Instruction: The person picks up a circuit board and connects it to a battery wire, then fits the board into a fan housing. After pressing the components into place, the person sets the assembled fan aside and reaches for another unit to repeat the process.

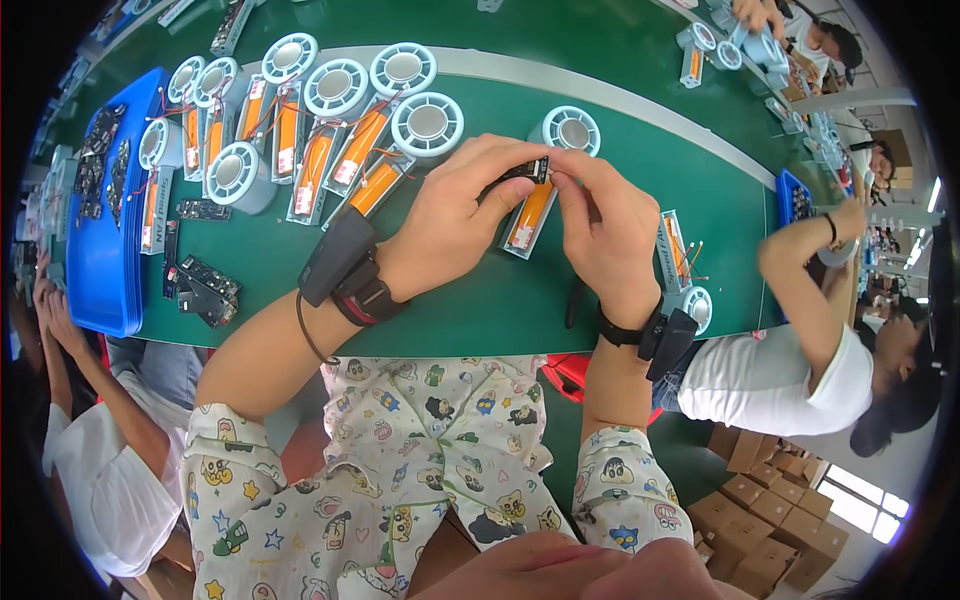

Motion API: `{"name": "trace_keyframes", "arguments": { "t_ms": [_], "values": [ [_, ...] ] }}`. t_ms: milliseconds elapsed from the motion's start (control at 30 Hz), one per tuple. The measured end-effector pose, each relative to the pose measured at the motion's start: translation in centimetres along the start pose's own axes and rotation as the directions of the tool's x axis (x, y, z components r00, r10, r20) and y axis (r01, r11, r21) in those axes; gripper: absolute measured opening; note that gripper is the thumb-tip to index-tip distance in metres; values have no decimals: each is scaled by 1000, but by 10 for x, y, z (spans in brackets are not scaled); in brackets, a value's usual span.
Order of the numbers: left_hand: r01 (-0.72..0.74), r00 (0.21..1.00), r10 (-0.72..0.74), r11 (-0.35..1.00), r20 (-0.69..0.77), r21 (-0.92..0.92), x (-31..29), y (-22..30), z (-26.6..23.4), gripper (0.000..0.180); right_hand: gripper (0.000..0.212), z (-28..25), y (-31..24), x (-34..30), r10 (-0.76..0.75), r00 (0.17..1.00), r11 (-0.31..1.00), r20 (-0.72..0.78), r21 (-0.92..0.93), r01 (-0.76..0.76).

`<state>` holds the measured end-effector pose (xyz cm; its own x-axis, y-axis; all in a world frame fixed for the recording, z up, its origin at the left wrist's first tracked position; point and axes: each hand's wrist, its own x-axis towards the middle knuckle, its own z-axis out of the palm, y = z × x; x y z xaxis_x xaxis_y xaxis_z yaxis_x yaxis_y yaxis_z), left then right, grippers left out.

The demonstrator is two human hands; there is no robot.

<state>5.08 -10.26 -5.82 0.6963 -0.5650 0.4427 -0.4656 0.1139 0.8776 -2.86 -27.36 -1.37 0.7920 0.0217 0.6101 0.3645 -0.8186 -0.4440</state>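
My left hand [455,215] grips a small black circuit board [540,170], held above the table. At the board's right end my right hand [612,240] has thumb and forefinger pinched together. Whatever lies between those fingertips, perhaps a thin wire, is too small to make out. Directly beneath both hands lies an opened handheld fan [572,131] with a pale blue round head. Its casing holds an orange battery [530,220], and my fingers cover part of it.
Several similar opened fans [330,88] with red wires lie to the left. Loose circuit boards [208,285] sit near a stacked blue tray [105,310] holding more boards. Another fan [697,308] lies right of my right hand. Co-workers [790,375] sit on both sides; cartons [770,510] stand at lower right.
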Motion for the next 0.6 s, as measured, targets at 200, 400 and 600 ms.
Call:
{"name": "trace_keyframes", "arguments": {
  "t_ms": [200,400,600],
  "values": [
    [-37,999,37,999,-7,17,2,0,1,33,17,-2,5,1,-184,983,970,-9,-164,181],
    [-58,998,59,995,-24,76,-1,0,3,34,16,-2,0,-3,-20,999,1000,-31,-13,20],
    [-157,982,179,947,-55,279,-5,6,7,33,16,2,-7,-9,264,964,938,25,225,-263]
  ]
}}
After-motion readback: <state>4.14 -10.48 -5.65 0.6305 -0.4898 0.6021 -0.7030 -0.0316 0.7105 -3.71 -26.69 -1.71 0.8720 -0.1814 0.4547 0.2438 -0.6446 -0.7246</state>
